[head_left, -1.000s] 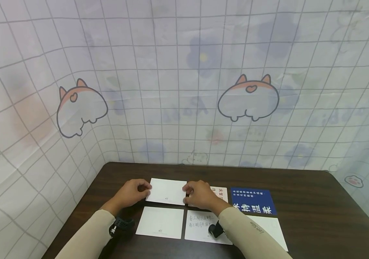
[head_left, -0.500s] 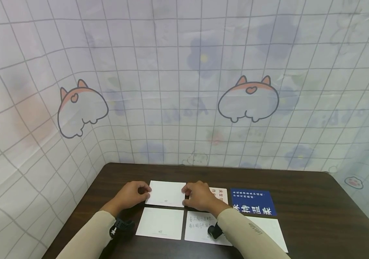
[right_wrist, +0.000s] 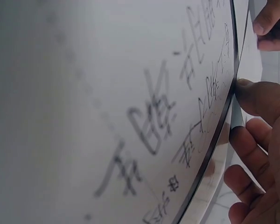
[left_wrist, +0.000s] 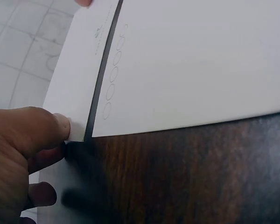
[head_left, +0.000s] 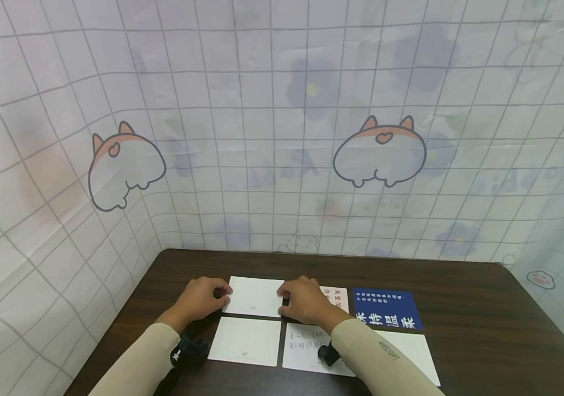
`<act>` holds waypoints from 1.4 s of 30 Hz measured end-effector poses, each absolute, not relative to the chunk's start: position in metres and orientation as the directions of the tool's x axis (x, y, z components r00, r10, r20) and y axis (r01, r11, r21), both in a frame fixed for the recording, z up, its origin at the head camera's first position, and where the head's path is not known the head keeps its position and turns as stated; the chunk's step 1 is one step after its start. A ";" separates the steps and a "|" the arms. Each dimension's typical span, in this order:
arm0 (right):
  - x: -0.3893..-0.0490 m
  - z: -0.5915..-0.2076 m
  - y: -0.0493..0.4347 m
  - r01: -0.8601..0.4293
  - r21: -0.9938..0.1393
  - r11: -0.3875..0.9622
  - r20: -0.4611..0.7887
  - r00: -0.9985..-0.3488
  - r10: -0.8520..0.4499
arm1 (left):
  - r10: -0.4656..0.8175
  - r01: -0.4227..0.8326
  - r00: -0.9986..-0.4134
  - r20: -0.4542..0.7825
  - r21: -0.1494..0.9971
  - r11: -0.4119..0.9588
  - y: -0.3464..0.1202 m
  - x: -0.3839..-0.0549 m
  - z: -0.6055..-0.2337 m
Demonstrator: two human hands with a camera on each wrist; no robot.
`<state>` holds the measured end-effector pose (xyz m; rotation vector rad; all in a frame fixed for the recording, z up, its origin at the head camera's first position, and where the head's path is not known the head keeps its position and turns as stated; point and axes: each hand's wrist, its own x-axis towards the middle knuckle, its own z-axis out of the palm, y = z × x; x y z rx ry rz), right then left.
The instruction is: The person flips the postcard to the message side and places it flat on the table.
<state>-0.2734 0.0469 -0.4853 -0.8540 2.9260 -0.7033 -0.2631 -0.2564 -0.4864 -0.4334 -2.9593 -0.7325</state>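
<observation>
A blank white card [head_left: 254, 296] lies at the back left of the rows, in the head view. My left hand [head_left: 197, 298] pinches its left edge between thumb and fingers. At the opposite edge, the right hand [head_left: 306, 300] holds the card in the same way. The left wrist view has the left thumb [left_wrist: 56, 127] on the card's corner. In the right wrist view, the right thumb [right_wrist: 259, 99] and index finger meet at the edge. Directly in front lies a second white card [head_left: 245, 341], a narrow gap apart. The right hand partly covers a red-lettered card [head_left: 337, 297].
A card with handwriting [head_left: 306, 344] lies under the right forearm, which hides part of it. To the right are a blue card with white characters [head_left: 388, 309] and another white card [head_left: 412, 349]. All rest on a dark wooden table [head_left: 480, 319] before a gridded curtain [head_left: 262, 137].
The held card has shifted slightly toward me, narrowing the gap to the card in front. Both hands moved with it and keep their hold. During the last half second almost nothing moves.
</observation>
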 end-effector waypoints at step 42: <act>-0.271 -0.468 0.084 -0.473 -0.479 0.739 0.097 -0.865 -0.491 | 0.374 0.390 -0.919 0.125 0.426 0.816 -0.218 -0.267 -0.466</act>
